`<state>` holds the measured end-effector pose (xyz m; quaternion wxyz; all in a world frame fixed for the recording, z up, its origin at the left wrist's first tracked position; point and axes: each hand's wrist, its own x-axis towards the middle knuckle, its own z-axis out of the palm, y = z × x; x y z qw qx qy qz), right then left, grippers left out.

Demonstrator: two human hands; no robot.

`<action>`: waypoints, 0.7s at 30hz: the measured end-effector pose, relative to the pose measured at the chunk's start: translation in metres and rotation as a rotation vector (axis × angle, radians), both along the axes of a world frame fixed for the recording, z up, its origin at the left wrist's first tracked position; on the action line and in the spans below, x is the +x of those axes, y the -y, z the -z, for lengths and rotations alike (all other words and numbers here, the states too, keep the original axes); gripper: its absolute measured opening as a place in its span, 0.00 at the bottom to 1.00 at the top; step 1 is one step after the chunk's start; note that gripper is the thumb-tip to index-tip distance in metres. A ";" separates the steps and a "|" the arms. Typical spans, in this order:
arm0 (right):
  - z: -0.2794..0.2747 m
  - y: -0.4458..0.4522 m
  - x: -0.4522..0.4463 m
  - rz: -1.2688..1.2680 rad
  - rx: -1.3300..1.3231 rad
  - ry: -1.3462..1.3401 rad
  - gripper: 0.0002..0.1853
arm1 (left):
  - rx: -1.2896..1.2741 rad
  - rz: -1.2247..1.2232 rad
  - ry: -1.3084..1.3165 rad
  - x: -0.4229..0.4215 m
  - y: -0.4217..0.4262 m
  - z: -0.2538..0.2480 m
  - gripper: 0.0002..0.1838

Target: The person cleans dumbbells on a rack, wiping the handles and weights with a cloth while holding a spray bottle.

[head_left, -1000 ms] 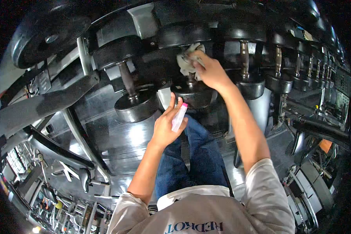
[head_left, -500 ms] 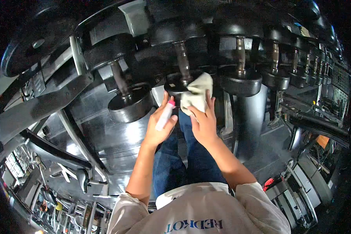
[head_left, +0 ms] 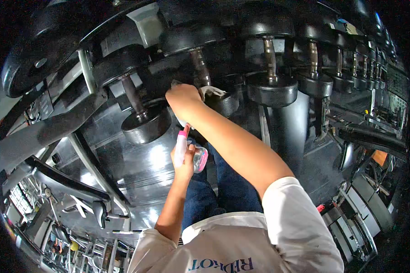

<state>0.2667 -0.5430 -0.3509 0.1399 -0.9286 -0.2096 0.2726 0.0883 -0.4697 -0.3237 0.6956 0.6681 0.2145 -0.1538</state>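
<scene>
My left hand (head_left: 185,164) is wrapped round a clear spray bottle (head_left: 199,159) with a white and pink top, just below the rack. My right hand (head_left: 184,98) reaches across to the left side of the middle dumbbell (head_left: 199,66), its fingers bent over a pale cloth (head_left: 212,91). The cloth lies against that dumbbell's lower black head. Most of the right fingers are hidden behind the back of the hand and wrist.
Another black dumbbell (head_left: 146,123) sits to the left, and a row of dumbbells (head_left: 272,88) runs off to the right. A padded bench (head_left: 68,182) and metal frames stand at the lower left. More gym equipment (head_left: 355,218) is at the lower right.
My right hand has moved from the handle down to the lower head, then left across it with the cloth. The bottle in my left hand has turned, and its clear body now shows.
</scene>
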 end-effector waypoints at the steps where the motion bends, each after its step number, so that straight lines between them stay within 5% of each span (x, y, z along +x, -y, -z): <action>1: 0.005 -0.003 0.003 0.042 0.004 -0.029 0.08 | -0.015 -0.004 0.010 0.005 0.002 -0.001 0.31; 5: -0.010 0.014 0.008 -0.116 0.037 -0.132 0.11 | 0.056 -0.024 0.050 0.018 -0.002 -0.007 0.29; 7: -0.043 0.043 0.002 -0.049 0.260 -0.039 0.15 | 0.028 -0.063 0.053 0.019 -0.005 -0.002 0.28; 9: -0.071 0.082 0.002 0.001 0.412 -0.166 0.21 | 0.160 0.069 0.074 0.022 -0.011 0.000 0.30; 11: -0.076 0.124 -0.004 0.074 0.413 -0.008 0.25 | 0.266 0.219 -0.035 0.032 -0.008 -0.013 0.33; 13: -0.041 0.159 -0.007 0.189 0.440 0.085 0.28 | 0.347 0.299 0.239 0.036 0.001 0.006 0.33; 21: 0.021 0.135 0.037 0.248 -0.032 -0.093 0.18 | 0.384 0.334 0.173 0.045 0.011 -0.011 0.29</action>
